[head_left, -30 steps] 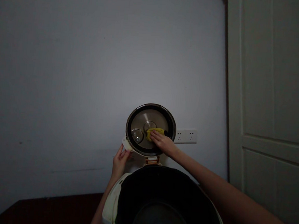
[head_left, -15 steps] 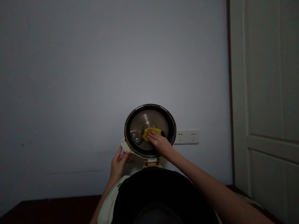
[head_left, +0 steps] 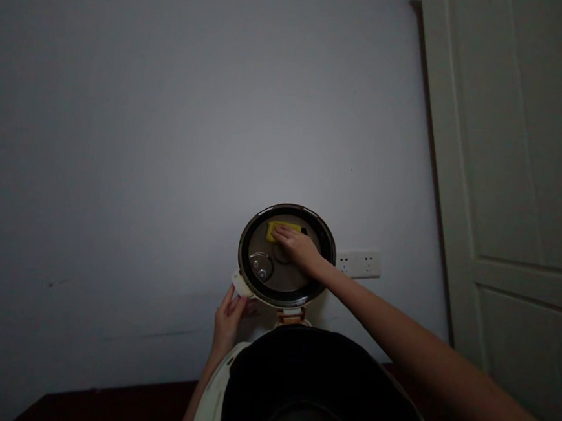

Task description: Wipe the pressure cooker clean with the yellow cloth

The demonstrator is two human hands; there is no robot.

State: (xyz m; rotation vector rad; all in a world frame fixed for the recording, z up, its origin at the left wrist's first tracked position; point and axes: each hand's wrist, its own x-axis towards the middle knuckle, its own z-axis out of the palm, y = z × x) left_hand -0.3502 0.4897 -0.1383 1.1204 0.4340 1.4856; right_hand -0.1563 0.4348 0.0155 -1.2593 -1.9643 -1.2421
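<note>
A pressure cooker's round lid (head_left: 275, 284) stands raised on its hinge, its metal inner face turned toward me. My right hand (head_left: 298, 245) presses a folded yellow cloth (head_left: 279, 228) with a dark patch against the upper part of that face. My left hand (head_left: 228, 316) grips the white tab (head_left: 242, 285) at the lid's lower left edge; some of its fingers are hidden behind. Below the hinge, the white cooker body (head_left: 213, 393) gapes with a dark, deep interior. A round valve piece (head_left: 261, 267) sits at the lower left of the lid's inner face.
Behind the lid is a pale wall (head_left: 170, 130) with a white socket panel (head_left: 359, 263) just right of the lid. A light panelled door (head_left: 516, 190) stands at the right. The cooker rests on a dark reddish tabletop (head_left: 114, 405).
My right hand has slid the yellow cloth from the middle of the lid up toward its upper part. My left hand keeps its grip on the tab. The whole view has shifted slightly.
</note>
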